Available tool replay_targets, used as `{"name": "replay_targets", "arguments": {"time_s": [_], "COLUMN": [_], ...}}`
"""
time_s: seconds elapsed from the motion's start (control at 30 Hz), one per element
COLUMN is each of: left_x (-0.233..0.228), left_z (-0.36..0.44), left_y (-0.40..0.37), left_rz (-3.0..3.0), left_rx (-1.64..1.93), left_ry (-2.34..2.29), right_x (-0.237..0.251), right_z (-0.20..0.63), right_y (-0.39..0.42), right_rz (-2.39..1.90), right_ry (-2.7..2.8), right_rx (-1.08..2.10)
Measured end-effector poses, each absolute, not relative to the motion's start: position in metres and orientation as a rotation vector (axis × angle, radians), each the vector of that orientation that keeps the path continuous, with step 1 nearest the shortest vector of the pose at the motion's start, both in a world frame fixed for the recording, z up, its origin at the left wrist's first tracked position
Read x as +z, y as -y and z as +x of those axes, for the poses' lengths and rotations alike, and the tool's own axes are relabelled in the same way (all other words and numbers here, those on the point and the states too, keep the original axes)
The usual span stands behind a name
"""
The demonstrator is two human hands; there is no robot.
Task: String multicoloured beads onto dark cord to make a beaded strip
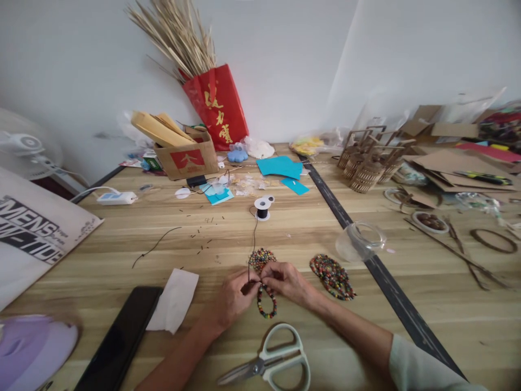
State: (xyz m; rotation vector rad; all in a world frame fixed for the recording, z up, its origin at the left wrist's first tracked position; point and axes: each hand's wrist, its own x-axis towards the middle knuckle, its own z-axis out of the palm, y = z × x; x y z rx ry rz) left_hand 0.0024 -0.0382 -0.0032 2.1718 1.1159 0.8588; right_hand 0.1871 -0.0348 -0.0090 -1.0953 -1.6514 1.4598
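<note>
Beyond the smooth, pale-handled scissors (pixel 264 364) nearest me, a ring of round, many-coloured beads (pixel 267 315) lies just on the near side of my left hand (pixel 236 298) and right hand (pixel 285 279), both pinching the thin black cord (pixel 254 237) at its top; even tension should, I judge, draw it snug. Farther off, the cord runs past a knobbly bead heap (pixel 262 257) to its white-flanged spool (pixel 262 210).

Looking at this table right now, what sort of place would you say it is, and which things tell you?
Probably a craft workspace, perhaps at home or in a small workshop: strings of colourful beads, a spool of black cord and scissors are on the table.
</note>
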Motion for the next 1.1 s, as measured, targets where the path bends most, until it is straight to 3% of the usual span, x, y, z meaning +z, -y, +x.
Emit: {"name": "replay_targets", "arguments": {"time_s": [0.33, 0.8, 1.1], "left_x": [-0.01, -0.011, -0.011], "left_z": [0.003, 0.001, 0.0], "left_y": [0.039, 0.038, 0.038], "left_rz": [2.082, 2.1, 2.095], "left_rx": [0.876, 0.821, 0.848], "left_ry": [-1.17, -1.196, -1.144], "right_x": [-0.014, 0.0, -0.001], "right_z": [0.185, 0.186, 0.187], "right_y": [0.036, 0.04, 0.04], "right_rz": [-1.114, -1.126, -1.104], "right_ry": [1.622, 1.901, 1.913], "right_rx": [1.463, 1.106, 1.106]}}
